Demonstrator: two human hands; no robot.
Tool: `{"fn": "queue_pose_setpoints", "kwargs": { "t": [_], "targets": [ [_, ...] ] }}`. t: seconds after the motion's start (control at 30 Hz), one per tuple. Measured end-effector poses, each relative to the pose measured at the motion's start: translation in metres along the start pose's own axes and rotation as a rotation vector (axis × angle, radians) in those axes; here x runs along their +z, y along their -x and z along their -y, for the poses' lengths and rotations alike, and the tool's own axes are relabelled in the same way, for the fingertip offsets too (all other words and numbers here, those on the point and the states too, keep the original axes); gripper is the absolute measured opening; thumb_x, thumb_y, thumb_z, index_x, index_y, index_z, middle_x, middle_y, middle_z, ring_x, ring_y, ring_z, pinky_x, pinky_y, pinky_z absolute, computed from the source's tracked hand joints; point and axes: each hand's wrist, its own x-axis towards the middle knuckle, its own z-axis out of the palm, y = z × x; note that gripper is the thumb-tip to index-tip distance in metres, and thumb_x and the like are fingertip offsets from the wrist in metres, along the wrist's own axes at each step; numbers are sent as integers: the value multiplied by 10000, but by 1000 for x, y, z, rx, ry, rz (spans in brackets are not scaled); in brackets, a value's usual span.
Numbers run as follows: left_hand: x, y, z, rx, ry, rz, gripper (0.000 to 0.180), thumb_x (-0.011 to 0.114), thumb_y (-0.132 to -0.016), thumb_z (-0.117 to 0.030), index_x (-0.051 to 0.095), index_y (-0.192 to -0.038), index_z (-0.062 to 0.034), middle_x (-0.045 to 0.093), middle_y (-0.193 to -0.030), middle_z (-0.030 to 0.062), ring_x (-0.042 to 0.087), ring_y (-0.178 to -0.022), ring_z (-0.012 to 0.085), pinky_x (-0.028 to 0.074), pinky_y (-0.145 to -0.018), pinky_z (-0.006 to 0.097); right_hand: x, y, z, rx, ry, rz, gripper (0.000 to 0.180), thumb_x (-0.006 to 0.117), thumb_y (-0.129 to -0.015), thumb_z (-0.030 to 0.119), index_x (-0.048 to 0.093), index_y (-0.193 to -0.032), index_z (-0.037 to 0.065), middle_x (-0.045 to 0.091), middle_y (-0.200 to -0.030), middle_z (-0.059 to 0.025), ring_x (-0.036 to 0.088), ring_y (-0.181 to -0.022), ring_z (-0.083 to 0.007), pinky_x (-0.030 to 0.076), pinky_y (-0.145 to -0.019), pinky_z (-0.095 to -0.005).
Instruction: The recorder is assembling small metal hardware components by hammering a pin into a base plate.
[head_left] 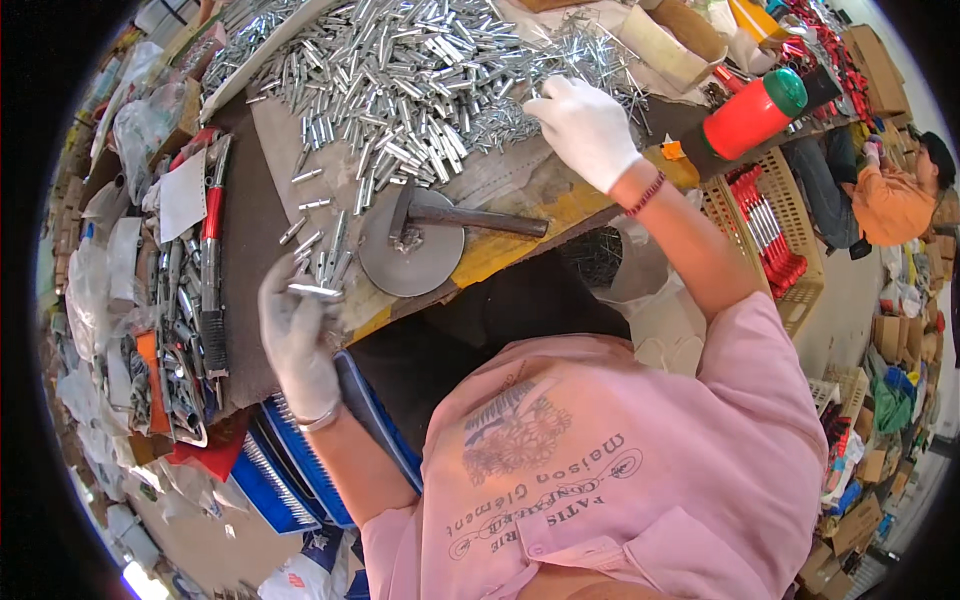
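A short silver tube point(316, 291) was held between the thumb and fingers of the gloved left hand point(300, 345), over the left part of the bench point(243, 300) and near a few loose tubes point(322, 260). The gloved right hand point(588, 130) was placed by the near side of a heap of thin pins point(592, 55), its fingers bent; whether a pin was grasped there cannot be told, as the fingertips were not clearly shown. Beyond both hands, a large heap of silver tubes point(400, 80) was spread over the bench. The tube in the left hand could be dropped, it was judged, if the smooth metal were let slip against the soft glove, and it might then be lost among the blue crates point(290, 460) below. The loose tubes could be set rolling by a brush of the left wrist. Because the two heaps were met at their edges, pins and tubes could be mixed, or several pins could be picked up where one was wanted. The thin glove could also be pricked by a pin end if the heap were pressed carelessly. Across a round grey plate point(415, 262), a hammer point(480, 218) was laid with its handle pointed toward the right; if that handle were caught by the right forearm, the hammer could be knocked off the yellow front edge point(490, 268).
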Motion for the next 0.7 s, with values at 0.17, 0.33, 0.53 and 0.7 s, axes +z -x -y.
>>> {"fn": "queue_pose_setpoints", "kwargs": {
  "t": [0.17, 0.33, 0.53, 0.7],
  "targets": [
    [26, 4, 19, -149, -47, 201, 206, 652, -978, 0, 657, -1184, -5, 691, -966, 29, 636, -782, 67, 512, -677, 205, 5, -20, 2, -108, -36, 58, 105, 634, -876, 93, 695, -793, 110, 629, -942, -63, 690, -933, -269, 590, -788, -424],
    [37, 4, 41, -85, -239, 205, 163, 680, -965, 15, 687, -1126, -7, 668, -954, -8, 599, -780, 40, 493, -679, 205, 0, -12, -7, -184, -126, 34, 67, 642, -878, 90, 680, -925, 120, 621, -966, -68, 683, -929, -289, 589, -793, -425],
    [38, 2, 39, 280, -562, 184, 196, 732, -873, 47, 733, -1056, -25, 680, -953, 65, 650, -782, 154, 529, -717, 279, 6, -8, -10, -249, -130, 37, 64, 659, -863, 80, 668, -914, 118, 613, -978, -55, 674, -947, -276, 591, -801, -413],
    [39, 1, 43, 450, -834, 140, 130, 823, -831, -127, 786, -948, -87, 680, -943, 100, 673, -858, 287, 537, -773, 377, -1, -12, -9, -332, -149, 42, 51, 687, -865, 123, 648, -898, 130, 627, -944, -37, 682, -913, -256, 586, -770, -399]
  ]
}}
